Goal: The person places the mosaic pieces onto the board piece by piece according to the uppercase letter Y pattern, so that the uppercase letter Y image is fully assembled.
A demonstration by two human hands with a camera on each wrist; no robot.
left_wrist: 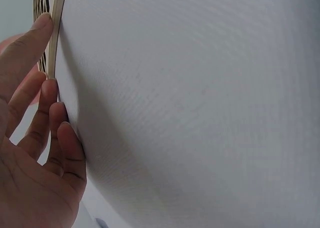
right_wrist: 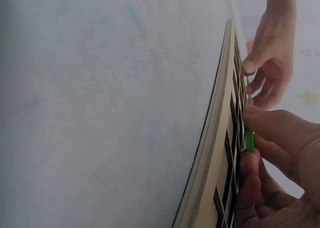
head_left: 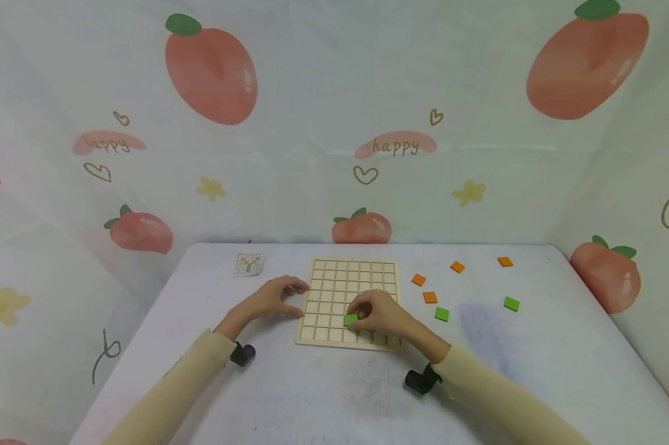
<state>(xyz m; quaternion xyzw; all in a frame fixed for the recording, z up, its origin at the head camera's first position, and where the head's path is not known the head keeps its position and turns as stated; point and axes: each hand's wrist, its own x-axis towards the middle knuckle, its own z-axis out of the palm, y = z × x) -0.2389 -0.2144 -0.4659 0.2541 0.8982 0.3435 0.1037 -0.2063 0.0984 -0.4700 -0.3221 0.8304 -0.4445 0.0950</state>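
Observation:
A wooden grid board lies on the table, divided into small square cells. My right hand pinches a green square tile between thumb and fingers over the board's lower middle cells. In the right wrist view the green tile shows edge-on close to the grid; whether it touches the cell floor I cannot tell. At the board's left edge, my left hand rests its thumb and fingertips against the rim. The left wrist view shows the thumb on that wooden edge, with the fingers loosely bent.
Several orange tiles are scattered right of the board. Two more green tiles lie there, one farther right. A small printed grid card lies at the back left. A patterned cloth hangs behind the table.

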